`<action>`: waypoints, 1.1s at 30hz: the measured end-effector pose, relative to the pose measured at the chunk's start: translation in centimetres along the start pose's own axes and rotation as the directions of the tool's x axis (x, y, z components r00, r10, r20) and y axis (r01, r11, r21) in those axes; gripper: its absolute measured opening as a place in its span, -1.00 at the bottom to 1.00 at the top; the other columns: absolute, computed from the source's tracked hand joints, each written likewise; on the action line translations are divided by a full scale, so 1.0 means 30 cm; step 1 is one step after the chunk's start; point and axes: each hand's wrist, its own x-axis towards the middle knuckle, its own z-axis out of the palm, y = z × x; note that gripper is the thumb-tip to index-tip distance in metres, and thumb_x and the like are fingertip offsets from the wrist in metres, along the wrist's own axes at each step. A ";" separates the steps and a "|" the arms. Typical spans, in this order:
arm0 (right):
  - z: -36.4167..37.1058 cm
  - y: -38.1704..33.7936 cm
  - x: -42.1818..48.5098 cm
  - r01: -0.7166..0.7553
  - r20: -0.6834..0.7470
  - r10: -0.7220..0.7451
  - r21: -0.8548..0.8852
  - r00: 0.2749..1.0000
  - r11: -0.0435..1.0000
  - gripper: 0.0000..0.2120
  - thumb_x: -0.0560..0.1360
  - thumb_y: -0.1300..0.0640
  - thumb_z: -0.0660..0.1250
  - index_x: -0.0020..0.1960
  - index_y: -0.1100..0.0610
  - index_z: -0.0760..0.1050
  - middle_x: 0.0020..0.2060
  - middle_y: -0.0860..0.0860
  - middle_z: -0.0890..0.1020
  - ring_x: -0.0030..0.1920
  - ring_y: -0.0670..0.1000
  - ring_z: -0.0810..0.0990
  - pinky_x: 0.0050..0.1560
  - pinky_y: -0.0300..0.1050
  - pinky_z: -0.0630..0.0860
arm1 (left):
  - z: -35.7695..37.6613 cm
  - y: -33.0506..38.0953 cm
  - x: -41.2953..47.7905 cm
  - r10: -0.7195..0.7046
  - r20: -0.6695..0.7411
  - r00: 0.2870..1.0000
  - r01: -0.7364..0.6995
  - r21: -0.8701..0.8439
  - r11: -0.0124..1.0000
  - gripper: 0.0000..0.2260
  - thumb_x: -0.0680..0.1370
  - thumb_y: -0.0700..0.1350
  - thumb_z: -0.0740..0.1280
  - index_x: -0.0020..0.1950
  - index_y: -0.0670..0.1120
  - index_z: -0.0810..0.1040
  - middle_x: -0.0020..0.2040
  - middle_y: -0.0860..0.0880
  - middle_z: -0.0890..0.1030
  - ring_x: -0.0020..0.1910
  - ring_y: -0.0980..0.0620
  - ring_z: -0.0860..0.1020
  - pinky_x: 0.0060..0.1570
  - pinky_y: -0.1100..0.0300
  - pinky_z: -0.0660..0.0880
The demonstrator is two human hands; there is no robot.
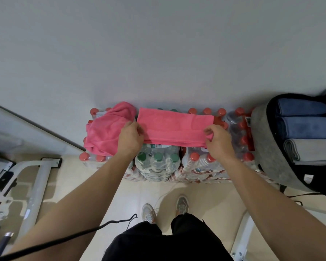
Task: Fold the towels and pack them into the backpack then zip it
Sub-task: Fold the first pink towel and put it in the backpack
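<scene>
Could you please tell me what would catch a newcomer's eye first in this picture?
The pink towel folded into a long strip, centre, lying on shrink-wrapped packs of water bottles, with the left hand and right hand pinching its ends. A second, crumpled pink towel lies left of it; at right an open grey backpack holds folded blue towels.

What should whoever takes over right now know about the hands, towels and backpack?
Left hand pinches the left end of the flat pink towel, right hand the right end; it lies as a long strip on the bottle packs.
Crumpled pink towel sits beside it, on the left, unfolded.
Backpack is open at the right, holding two blue towels and a pale towel.
Left: finish this fold, fold the crumpled one, pack both, zip.
</scene>
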 end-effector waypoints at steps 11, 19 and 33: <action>0.027 -0.011 0.017 -0.197 -0.088 0.182 -0.206 0.979 0.958 -0.62 0.43 0.01 0.48 0.07 0.15 0.39 0.09 0.10 0.46 -0.03 0.12 0.54 -0.04 0.08 0.57 | 0.011 0.047 0.009 -0.099 0.114 0.989 0.072 0.226 0.971 -0.77 0.50 -0.25 0.19 0.13 -0.23 0.46 0.21 -0.24 0.45 -0.04 -0.33 0.55 -0.08 -0.11 0.46; 0.019 -0.064 0.009 -0.406 -0.034 0.405 -0.118 0.914 0.906 -0.63 0.47 0.06 0.47 0.11 0.24 0.42 -0.05 0.13 0.60 0.02 0.22 0.62 -0.14 -0.06 0.45 | 0.018 0.074 -0.007 -0.197 0.109 0.974 0.185 0.111 0.976 -0.64 0.52 -0.36 0.11 0.33 -0.27 0.30 0.23 -0.30 0.37 0.00 -0.37 0.52 0.00 -0.15 0.46; -0.050 -0.048 0.031 -0.364 0.050 0.369 -0.097 0.928 0.926 -0.68 0.39 -0.18 0.39 -0.10 0.05 0.47 -0.15 -0.02 0.62 -0.17 0.04 0.60 -0.11 -0.04 0.56 | -0.024 0.078 -0.033 -0.199 0.156 0.968 0.176 0.150 0.973 -0.60 0.53 -0.08 0.30 0.30 -0.23 0.34 0.23 -0.26 0.42 0.12 -0.32 0.52 0.06 -0.14 0.49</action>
